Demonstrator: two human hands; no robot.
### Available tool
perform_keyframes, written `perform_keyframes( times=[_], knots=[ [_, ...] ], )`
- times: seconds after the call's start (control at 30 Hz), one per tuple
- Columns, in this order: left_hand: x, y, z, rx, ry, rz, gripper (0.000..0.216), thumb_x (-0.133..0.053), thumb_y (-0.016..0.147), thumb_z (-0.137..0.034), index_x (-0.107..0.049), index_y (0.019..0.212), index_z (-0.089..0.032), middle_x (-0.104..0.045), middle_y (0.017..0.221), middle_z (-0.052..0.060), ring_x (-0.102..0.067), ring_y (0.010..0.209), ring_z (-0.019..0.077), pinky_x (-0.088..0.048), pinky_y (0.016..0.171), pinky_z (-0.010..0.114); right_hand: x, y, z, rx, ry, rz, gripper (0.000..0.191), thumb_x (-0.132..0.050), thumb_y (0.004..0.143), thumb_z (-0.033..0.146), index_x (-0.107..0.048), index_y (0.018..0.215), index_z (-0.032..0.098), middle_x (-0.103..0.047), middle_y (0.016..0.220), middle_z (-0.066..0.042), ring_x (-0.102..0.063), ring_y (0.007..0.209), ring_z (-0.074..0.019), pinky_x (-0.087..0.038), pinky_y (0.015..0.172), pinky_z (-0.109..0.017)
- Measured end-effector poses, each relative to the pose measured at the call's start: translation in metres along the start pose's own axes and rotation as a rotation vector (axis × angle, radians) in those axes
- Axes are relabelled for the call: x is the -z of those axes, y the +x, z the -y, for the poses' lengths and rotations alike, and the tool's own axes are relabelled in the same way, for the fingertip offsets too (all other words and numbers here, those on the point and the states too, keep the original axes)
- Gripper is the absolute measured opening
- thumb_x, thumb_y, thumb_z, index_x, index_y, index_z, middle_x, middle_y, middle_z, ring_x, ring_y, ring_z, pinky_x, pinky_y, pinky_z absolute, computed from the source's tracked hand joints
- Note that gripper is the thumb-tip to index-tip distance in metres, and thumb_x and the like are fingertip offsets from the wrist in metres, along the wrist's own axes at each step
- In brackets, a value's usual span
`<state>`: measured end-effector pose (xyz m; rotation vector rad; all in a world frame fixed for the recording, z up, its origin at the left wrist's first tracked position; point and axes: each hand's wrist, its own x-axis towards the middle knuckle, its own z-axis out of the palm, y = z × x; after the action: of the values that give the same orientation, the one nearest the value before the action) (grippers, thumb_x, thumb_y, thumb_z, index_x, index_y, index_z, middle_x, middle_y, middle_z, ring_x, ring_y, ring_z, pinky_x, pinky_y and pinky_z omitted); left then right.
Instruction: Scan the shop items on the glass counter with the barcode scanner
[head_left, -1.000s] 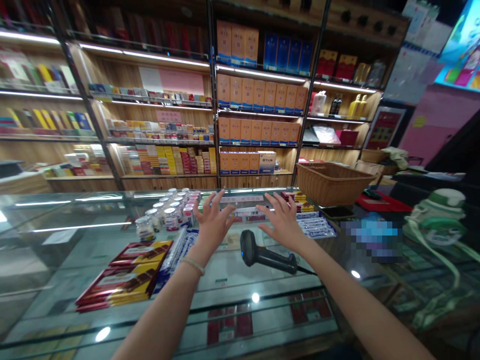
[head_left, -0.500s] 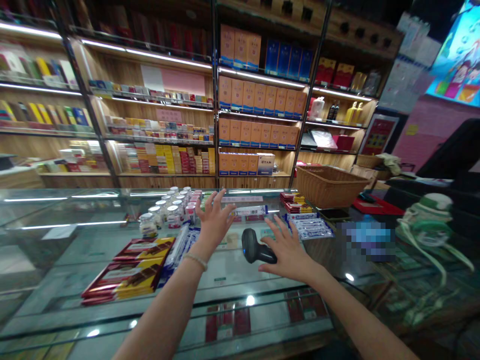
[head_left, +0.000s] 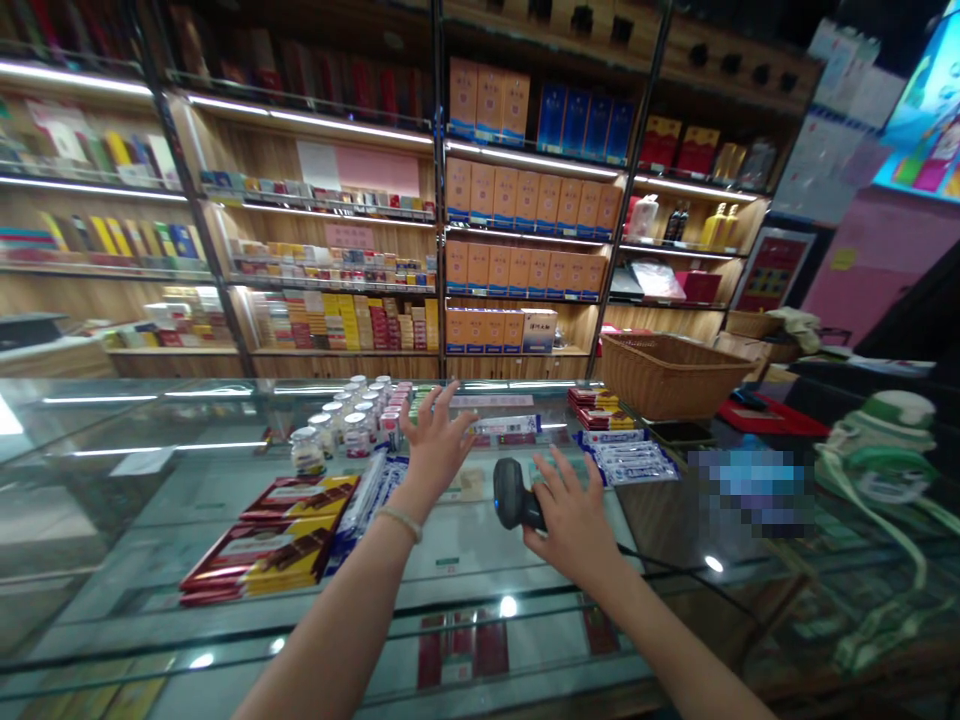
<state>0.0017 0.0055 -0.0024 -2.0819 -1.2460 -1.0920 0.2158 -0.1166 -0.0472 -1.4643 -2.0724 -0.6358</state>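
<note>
My left hand (head_left: 436, 440) hovers over the glass counter with its fingers spread. By its fingertips lies a slim white-and-blue packet (head_left: 508, 425); whether they touch I cannot tell. My right hand (head_left: 568, 508) is at the handle of a black handheld barcode scanner (head_left: 510, 494), its fingers stretched out over the grip and hiding the handle's end. To the left of my left hand are red-and-yellow chocolate bars (head_left: 289, 540) in stacks and a pile of blue-and-white packets (head_left: 367, 500). More of these packets (head_left: 634, 460) lie beyond my right hand.
White-lidded jars (head_left: 307, 450) stand in rows at the left back. A wicker basket (head_left: 671, 380) sits at the right back, beside more chocolate bars (head_left: 596, 408). A green-and-white strapped bottle (head_left: 889, 450) is at far right. Stocked shelves (head_left: 442, 230) line the wall.
My right hand has come closer over the scanner's handle and covers more of it. My left hand keeps about the same place by the packet. The view has shifted slightly.
</note>
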Motion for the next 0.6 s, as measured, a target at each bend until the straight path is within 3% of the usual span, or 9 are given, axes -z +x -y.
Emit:
perform_keyframes(
  times=[0.13,0.27,0.4,0.6],
  knots=[
    [0.0005,-0.0007,0.0000,-0.001,-0.001,0.001,0.022,-0.081,0.079,-0.034,-0.074,0.100,-0.032,-0.048,0.157,0.008,-0.039,0.145,0.0377,-0.007,0.120,0.067,0.0001,-0.0034,-0.0001,-0.043,0.036,-0.135,0.031,-0.069,0.082,0.037,-0.066,0.108,0.020,-0.062,0.142,-0.014,-0.049,0.135,-0.0341,-0.023,0.119,-0.057],
    [0.0014,-0.0001,-0.0002,0.018,0.014,0.010,0.024,-0.081,0.079,-0.033,-0.074,0.101,-0.032,-0.047,0.158,0.009,-0.038,0.145,0.0380,-0.008,0.120,0.068,0.0027,-0.0075,-0.0020,-0.118,0.071,-0.157,0.035,-0.064,0.081,0.030,-0.064,0.114,0.018,-0.068,0.126,-0.014,-0.063,0.110,-0.0293,-0.048,0.092,-0.041],
    [0.0008,0.0005,0.0006,0.033,0.021,0.010,0.024,-0.080,0.079,-0.033,-0.074,0.102,-0.032,-0.048,0.157,0.009,-0.039,0.145,0.0377,-0.008,0.120,0.069,0.0041,-0.0095,-0.0012,-0.158,0.091,-0.083,0.036,-0.062,0.083,0.029,-0.062,0.118,0.019,-0.071,0.107,-0.009,-0.067,0.088,-0.0237,-0.049,0.073,-0.034],
    [-0.0032,-0.0006,0.0035,0.039,0.033,-0.007,0.023,-0.080,0.080,-0.034,-0.074,0.102,-0.032,-0.048,0.157,0.008,-0.038,0.145,0.0376,-0.006,0.120,0.068,0.0031,-0.0061,-0.0007,-0.181,0.133,-0.024,0.031,-0.064,0.082,0.028,-0.062,0.113,0.020,-0.074,0.100,-0.007,-0.069,0.089,-0.0231,-0.049,0.073,-0.031]
  ],
)
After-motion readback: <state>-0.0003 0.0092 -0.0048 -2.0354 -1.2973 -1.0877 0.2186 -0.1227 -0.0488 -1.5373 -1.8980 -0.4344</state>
